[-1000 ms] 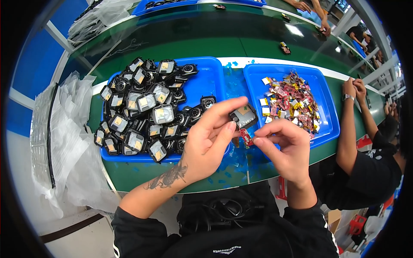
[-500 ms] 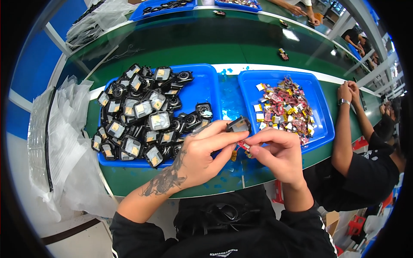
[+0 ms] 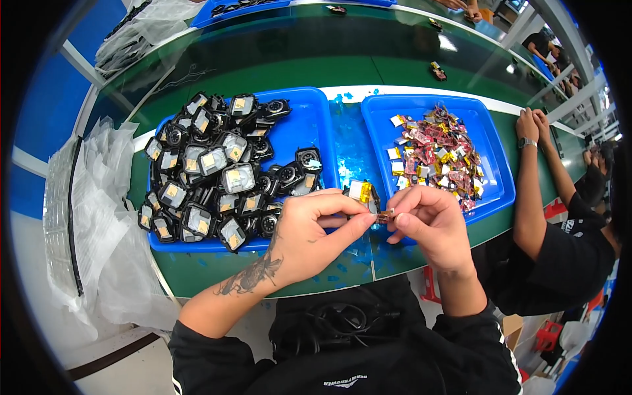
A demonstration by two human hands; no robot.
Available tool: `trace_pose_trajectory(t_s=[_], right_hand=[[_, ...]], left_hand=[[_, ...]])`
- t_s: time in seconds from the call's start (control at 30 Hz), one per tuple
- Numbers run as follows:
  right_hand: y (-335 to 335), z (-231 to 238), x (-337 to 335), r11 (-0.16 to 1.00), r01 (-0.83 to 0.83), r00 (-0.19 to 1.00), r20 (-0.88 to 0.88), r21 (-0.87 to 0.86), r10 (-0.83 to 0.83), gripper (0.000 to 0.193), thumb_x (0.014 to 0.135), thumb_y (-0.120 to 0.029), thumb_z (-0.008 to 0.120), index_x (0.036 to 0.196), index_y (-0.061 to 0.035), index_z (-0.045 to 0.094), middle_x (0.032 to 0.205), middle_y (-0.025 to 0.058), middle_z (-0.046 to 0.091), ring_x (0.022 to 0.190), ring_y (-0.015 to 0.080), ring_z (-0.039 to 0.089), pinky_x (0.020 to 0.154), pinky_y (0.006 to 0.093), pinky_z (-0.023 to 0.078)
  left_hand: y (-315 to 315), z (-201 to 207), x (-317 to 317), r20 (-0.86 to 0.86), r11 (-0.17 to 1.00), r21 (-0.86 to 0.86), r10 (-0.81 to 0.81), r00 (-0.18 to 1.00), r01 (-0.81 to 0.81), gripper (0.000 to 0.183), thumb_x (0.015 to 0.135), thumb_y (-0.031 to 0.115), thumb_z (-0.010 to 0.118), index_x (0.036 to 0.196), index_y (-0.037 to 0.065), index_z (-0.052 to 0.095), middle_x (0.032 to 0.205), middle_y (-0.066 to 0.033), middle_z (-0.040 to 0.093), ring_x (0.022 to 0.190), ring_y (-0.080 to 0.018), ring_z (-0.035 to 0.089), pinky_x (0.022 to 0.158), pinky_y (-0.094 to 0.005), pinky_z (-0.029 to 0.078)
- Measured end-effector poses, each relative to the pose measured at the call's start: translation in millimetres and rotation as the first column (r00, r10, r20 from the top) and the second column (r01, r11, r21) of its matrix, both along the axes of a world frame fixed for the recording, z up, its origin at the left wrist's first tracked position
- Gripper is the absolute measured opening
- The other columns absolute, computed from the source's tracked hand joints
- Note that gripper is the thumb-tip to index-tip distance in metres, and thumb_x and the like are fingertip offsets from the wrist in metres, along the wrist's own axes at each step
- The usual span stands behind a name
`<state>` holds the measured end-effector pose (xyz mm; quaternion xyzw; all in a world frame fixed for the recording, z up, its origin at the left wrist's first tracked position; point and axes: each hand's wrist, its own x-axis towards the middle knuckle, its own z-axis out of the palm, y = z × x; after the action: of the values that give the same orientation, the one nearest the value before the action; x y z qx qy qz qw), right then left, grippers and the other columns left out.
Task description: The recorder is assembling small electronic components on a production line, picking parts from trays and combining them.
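Observation:
My left hand (image 3: pixel 315 230) is closed by the front edge of the bench, between two blue trays. Behind its fingers a black smartwatch case (image 3: pixel 375 197) shows in part, and a white and yellow battery (image 3: pixel 359 190) lies against it. Thumb and forefinger of my right hand (image 3: pixel 433 227) pinch a small circuit board (image 3: pixel 384 216), whose other end meets the left fingertips. Fingers cover most of the board, and I cannot make out how it joins the case.
A blue tray (image 3: pixel 329 131) at left holds a heap of black watch cases (image 3: pixel 214 161). The blue tray (image 3: pixel 498 178) at right carries red circuit boards with batteries (image 3: pixel 438 148). Blue film scraps (image 3: pixel 352 158) litter the bench between them. A co-worker's arms (image 3: pixel 530 158) rest at the right.
The battery has come into view against the case, where a dark face showed before. The board, earlier angled down below the fingers, now lies nearly level between both hands' fingertips.

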<state>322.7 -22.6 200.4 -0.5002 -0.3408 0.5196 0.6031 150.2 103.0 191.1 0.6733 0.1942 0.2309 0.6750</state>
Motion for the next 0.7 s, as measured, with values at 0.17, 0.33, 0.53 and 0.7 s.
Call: trace_pose_trajectory(t_s=[0.17, 0.33, 0.53, 0.7], right_hand=[[5, -4, -18, 0.976, 0.185, 0.969, 0.144, 0.112, -0.200, 0.020, 0.083, 0.004, 0.069, 0.101, 0.0009, 0.060, 0.093, 0.0043, 0.061, 0.084, 0.0078, 0.061, 0.066, 0.0203, 0.054], [15, -11, -25, 0.952, 0.261, 0.863, 0.404, 0.157, -0.303, 0.025, 0.081, 0.004, 0.071, 0.102, -0.0001, 0.059, 0.091, 0.0029, 0.060, 0.082, 0.0060, 0.060, 0.067, 0.0189, 0.053], [22, -15, -24, 0.936, 0.255, 0.729, 0.588, 0.243, -0.351, 0.029, 0.080, 0.004, 0.072, 0.104, -0.0006, 0.057, 0.087, 0.0033, 0.061, 0.076, 0.0047, 0.059, 0.064, 0.0170, 0.050], [21, 0, -16, 0.976, 0.192, 0.857, 0.466, 0.103, -0.218, 0.035, 0.078, 0.006, 0.073, 0.107, -0.0016, 0.055, 0.081, 0.0016, 0.063, 0.070, 0.0030, 0.057, 0.062, 0.0166, 0.045]], left_hand=[[-2, -3, 1, -0.002, 0.999, -0.054, -0.007, 1.000, 0.007, 0.014, 0.088, 0.004, 0.067, 0.096, -0.007, 0.068, 0.092, -0.0097, 0.066, 0.088, -0.0135, 0.066, 0.078, -0.0266, 0.058], [-4, -8, 3, 0.072, 0.997, -0.038, 0.063, 0.995, -0.060, 0.018, 0.088, 0.002, 0.066, 0.103, -0.008, 0.067, 0.094, -0.0101, 0.067, 0.088, -0.0127, 0.066, 0.077, -0.0243, 0.056], [-3, -14, 2, 0.049, 0.987, -0.154, 0.056, 0.997, -0.047, 0.028, 0.089, -0.003, 0.062, 0.116, -0.007, 0.062, 0.110, -0.0129, 0.067, 0.096, -0.0142, 0.066, 0.082, -0.0226, 0.053], [-3, -15, 2, 0.138, 0.988, -0.154, 0.041, 0.990, -0.019, 0.038, 0.089, -0.005, 0.060, 0.126, -0.003, 0.057, 0.119, -0.0139, 0.064, 0.106, -0.0161, 0.063, 0.091, -0.0269, 0.053]])
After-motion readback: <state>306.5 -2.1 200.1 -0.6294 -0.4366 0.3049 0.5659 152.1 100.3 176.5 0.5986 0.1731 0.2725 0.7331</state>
